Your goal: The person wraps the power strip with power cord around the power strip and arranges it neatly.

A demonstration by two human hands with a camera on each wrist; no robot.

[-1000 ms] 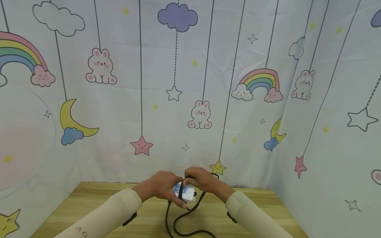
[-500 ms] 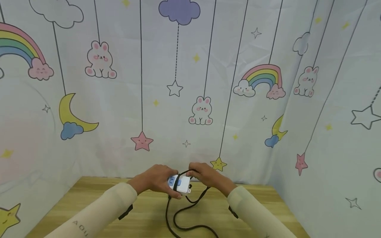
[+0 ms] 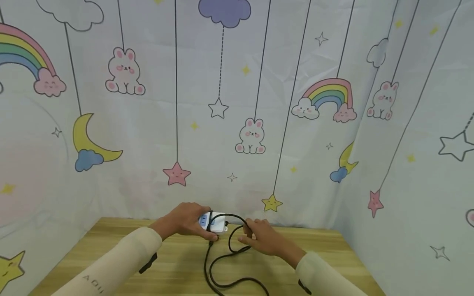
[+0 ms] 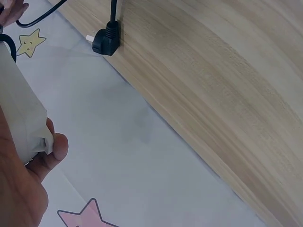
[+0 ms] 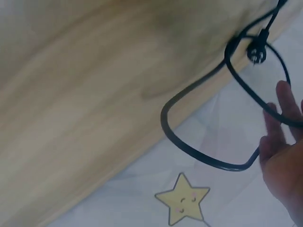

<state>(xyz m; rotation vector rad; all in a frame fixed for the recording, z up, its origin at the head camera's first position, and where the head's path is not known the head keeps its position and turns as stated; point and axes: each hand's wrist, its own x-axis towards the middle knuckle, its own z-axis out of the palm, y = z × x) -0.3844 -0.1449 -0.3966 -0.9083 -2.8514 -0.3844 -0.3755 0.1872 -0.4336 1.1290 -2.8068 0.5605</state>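
Observation:
My left hand (image 3: pixel 184 220) grips a white power strip (image 3: pixel 220 218) with blue sockets, near the far edge of the table. In the left wrist view the strip's white casing (image 4: pixel 21 106) sits in that hand, its socket face out of sight. A black power cord (image 3: pixel 229 214) is wound across the strip and arcs over to my right hand (image 3: pixel 269 238), whose fingers are loosely curled round it. The right wrist view shows the cord crossing the fingers in loops. A black plug (image 4: pixel 108 41) hangs on the cord near the strip.
The wood-grain table (image 3: pixel 155 255) carries loose cord curves running toward its front edge. Right behind it hangs a white cloth backdrop (image 3: pixel 207 156) printed with rabbits, stars and rainbows, which also closes off the right side.
My right hand has drawn away from the strip, rightward and lower, pulling a longer arc of cord. My left hand has shifted slightly left with the strip.

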